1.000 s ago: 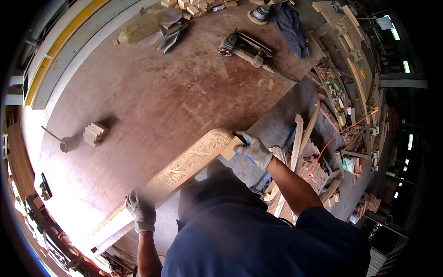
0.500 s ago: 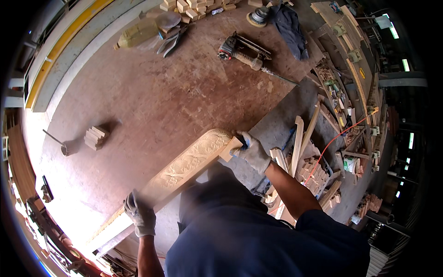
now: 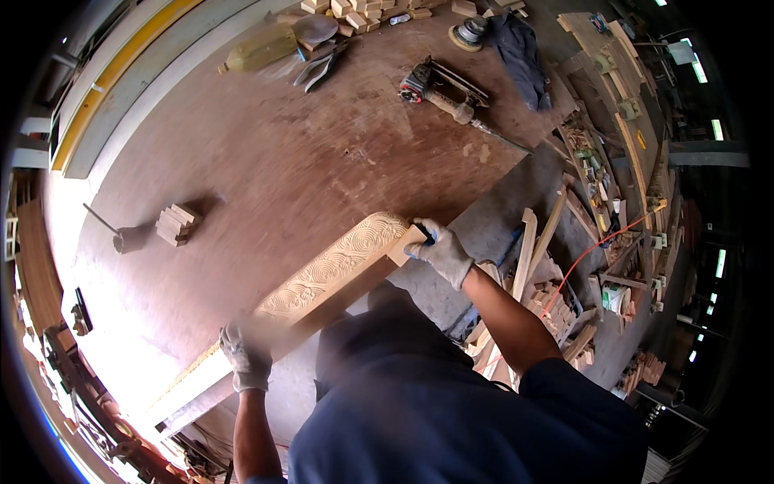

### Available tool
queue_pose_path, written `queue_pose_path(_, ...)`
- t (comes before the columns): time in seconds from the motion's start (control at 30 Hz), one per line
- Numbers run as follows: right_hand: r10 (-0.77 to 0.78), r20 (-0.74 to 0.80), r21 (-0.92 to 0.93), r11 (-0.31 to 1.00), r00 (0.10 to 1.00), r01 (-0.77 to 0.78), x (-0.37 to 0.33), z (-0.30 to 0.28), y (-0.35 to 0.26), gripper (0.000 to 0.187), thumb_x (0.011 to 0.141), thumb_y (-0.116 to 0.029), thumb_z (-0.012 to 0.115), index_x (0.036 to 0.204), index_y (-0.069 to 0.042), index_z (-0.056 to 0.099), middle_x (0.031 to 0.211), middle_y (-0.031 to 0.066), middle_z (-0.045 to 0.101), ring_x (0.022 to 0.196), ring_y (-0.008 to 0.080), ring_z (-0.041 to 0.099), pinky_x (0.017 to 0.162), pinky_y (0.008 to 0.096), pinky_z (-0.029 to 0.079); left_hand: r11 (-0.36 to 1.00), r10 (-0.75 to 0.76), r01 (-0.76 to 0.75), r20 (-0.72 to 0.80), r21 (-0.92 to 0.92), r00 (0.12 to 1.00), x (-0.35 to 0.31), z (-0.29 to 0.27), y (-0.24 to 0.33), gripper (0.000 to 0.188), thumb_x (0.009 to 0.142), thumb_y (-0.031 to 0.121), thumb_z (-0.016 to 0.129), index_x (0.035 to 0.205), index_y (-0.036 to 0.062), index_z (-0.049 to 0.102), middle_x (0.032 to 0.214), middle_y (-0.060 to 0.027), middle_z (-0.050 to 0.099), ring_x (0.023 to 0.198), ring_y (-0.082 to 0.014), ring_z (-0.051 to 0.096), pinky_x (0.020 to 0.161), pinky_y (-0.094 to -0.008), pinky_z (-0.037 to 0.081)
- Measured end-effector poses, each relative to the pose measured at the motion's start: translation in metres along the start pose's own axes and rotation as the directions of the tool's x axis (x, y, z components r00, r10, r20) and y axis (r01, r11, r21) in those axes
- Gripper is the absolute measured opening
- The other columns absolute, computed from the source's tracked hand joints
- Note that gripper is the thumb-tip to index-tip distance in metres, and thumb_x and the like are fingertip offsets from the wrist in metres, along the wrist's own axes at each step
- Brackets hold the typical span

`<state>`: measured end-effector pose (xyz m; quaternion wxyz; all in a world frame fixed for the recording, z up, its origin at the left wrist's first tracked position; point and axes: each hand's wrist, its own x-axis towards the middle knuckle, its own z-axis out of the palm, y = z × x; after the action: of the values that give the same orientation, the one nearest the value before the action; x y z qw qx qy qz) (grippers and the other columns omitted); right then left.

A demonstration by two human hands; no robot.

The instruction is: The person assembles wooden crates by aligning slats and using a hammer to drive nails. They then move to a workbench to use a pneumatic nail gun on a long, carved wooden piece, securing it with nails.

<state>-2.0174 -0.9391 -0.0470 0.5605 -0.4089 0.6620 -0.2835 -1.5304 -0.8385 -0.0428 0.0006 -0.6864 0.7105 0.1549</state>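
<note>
A long, pale wooden board (image 3: 334,256) with carved swirls lies slantwise along the near edge of the table. My right hand (image 3: 445,255), in a pale work glove with blue showing at the fingers, is closed on a small wood block (image 3: 406,245). That block sits against the side of the board's rounded far end. My left hand (image 3: 245,356), gloved too, grips the board further down on the left. Its fingertips are partly lost in a hazy smear over the picture.
A nail gun (image 3: 442,90) with its air hose lies on the table (image 3: 306,161). Beyond are pliers (image 3: 320,68), a plastic bottle (image 3: 260,50), a sander (image 3: 469,32) and a dark cloth (image 3: 520,60). Stacked blocks (image 3: 177,224) stand left, beside a cup (image 3: 129,239). Wood scraps (image 3: 550,310) lie right.
The view has shifted slightly, so the tools on the table sit further right in the picture. Both hands keep their places on the board and the block.
</note>
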Motion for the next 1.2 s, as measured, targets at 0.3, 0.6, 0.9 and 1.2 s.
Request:
queue_pose_path(0.3,0.066,0.012,0.002,0.998,0.998,-0.066,0.021,0.005,-0.008,0.045,0.088,-0.007,0.086,0.127,0.002,0.065,0.114,0.0071,0.073,0.099,0.0137,0.069,0.088,0.0301,0.06,1.0,0.007,-0.008,-0.036,-0.011,0.999,0.009,0.009,-0.01,0.093,0.071,0.011,0.09,0.153,0.0072,0.046,0.138,-0.0196,0.059,0.127,-0.0428,0.052,0.11,-0.0553,0.04)
queue_pose_path(0.6,0.209,0.074,0.402,0.888,0.975,-0.221,0.026,0.001,-0.003,0.026,0.097,-0.026,0.079,0.115,-0.007,0.073,0.099,0.0007,0.071,0.083,0.0099,0.065,0.067,0.0297,0.056,1.0,0.014,-0.014,0.003,-0.017,1.0,0.015,-0.004,-0.007,0.086,0.073,0.005,0.08,0.152,0.0066,0.047,0.137,-0.0197,0.059,0.127,-0.0424,0.052,0.11,-0.0547,0.041)
queue_pose_path(0.9,0.322,0.151,0.563,0.749,0.935,-0.349,0.03,0.011,0.002,0.025,0.095,-0.034,0.079,0.112,-0.017,0.075,0.094,-0.0028,0.069,0.072,0.0088,0.058,0.061,0.0258,0.049,0.997,-0.043,0.057,0.256,-0.047,0.966,0.029,-0.03,-0.007,0.085,0.069,0.004,0.079,0.149,0.005,0.05,0.135,-0.0193,0.059,0.128,-0.0426,0.052,0.111,-0.0529,0.044)
queue_pose_path(1.2,0.095,-0.035,0.201,0.976,0.995,-0.086,0.019,0.025,-0.006,0.033,0.101,-0.044,0.073,0.109,-0.012,0.075,0.085,-0.0015,0.068,0.066,0.0088,0.061,0.056,0.0273,0.051,0.989,0.149,-0.147,0.162,-0.023,0.975,0.021,0.008,-0.049,0.075,0.066,0.009,0.078,0.138,0.0028,0.057,0.122,-0.0239,0.063,0.116,-0.0448,0.057,0.103,-0.0543,0.049)
